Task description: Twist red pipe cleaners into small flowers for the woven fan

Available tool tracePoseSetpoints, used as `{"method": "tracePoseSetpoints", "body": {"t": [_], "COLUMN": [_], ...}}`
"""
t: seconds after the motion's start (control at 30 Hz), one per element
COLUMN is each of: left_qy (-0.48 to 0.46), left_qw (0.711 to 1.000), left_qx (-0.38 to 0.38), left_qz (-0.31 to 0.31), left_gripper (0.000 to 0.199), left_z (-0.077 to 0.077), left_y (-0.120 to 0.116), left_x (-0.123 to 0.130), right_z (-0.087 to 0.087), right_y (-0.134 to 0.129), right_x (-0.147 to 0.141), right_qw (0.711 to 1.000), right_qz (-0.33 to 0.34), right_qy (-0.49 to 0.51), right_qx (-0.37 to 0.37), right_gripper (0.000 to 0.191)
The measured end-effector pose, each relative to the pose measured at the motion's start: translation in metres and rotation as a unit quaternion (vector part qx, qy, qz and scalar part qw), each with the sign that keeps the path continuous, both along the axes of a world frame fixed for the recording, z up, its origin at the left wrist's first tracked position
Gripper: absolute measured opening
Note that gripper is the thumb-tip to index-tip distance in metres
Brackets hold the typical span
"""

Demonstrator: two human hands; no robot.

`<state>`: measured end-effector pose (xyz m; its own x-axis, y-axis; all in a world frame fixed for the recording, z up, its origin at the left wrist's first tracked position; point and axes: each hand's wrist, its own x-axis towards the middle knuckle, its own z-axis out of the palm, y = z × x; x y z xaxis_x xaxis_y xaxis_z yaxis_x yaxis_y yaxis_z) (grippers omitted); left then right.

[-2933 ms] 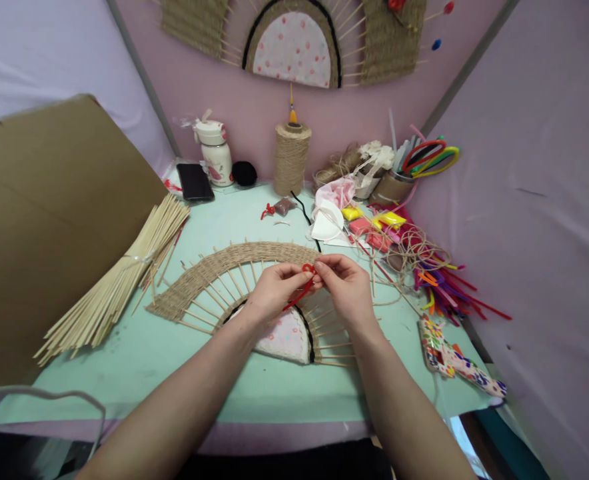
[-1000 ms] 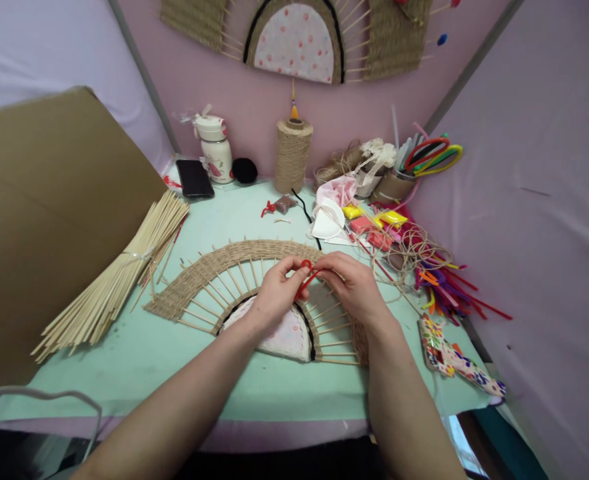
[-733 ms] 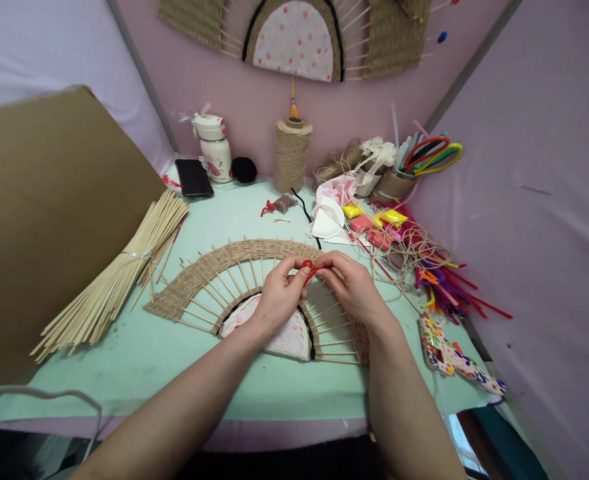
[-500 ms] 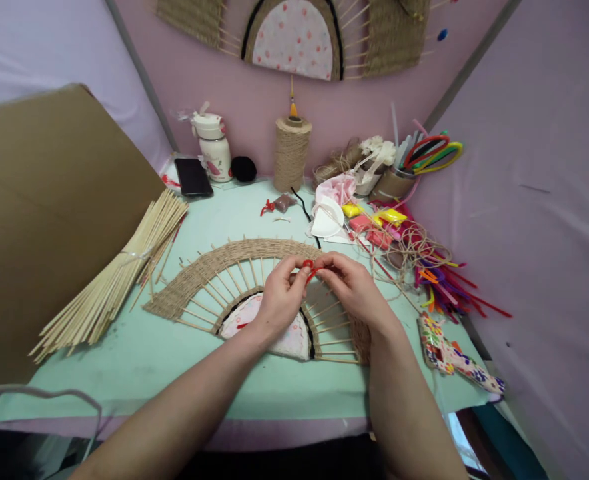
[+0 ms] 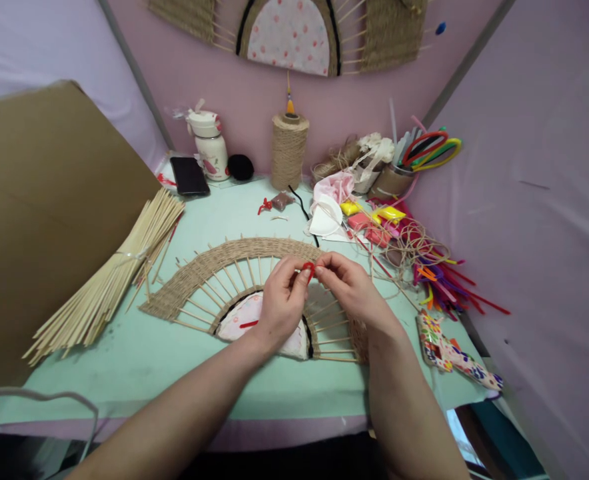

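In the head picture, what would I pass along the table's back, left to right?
Flat black phone, white lidded bottle, round black fluffy ball, tall tan twine spool, brown cylindrical container.

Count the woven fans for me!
2. One woven fan lies on the table, partly behind the left hand and right hand; a second fan hangs on the wall, cut off above.

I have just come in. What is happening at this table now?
A person is handling a curled red strand: the left hand pinches it, and the right hand pinches at its edge. Both hands are above a woven fan lying on the green table. A bundle of thin sticks lies to the left; a twine spool stands behind.
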<state>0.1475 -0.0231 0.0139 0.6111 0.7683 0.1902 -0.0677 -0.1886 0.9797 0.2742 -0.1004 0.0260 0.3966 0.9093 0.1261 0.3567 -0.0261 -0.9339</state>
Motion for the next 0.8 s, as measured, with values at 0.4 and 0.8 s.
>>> {"method": "tracePoseSetpoints", "body": {"t": [0.4, 0.8], "left_qy": [0.011, 0.061], "left_qw": [0.990, 0.997], "left_qx": [0.141, 0.036], "left_qz": [0.003, -0.024], "left_gripper": [0.012, 0.013], "left_z": [0.001, -0.004], "left_y": [-0.001, 0.005], "left_x": [0.000, 0.003], "right_z": [-0.002, -0.010], "right_y": [0.006, 0.007], "right_x": [-0.008, -0.003], "right_qw": [0.982, 0.984], "right_qz": [-0.057, -0.089], "right_qy": [0.173, 0.140], "right_qx": [-0.045, -0.057], "right_gripper": [0.018, 0.013]}}
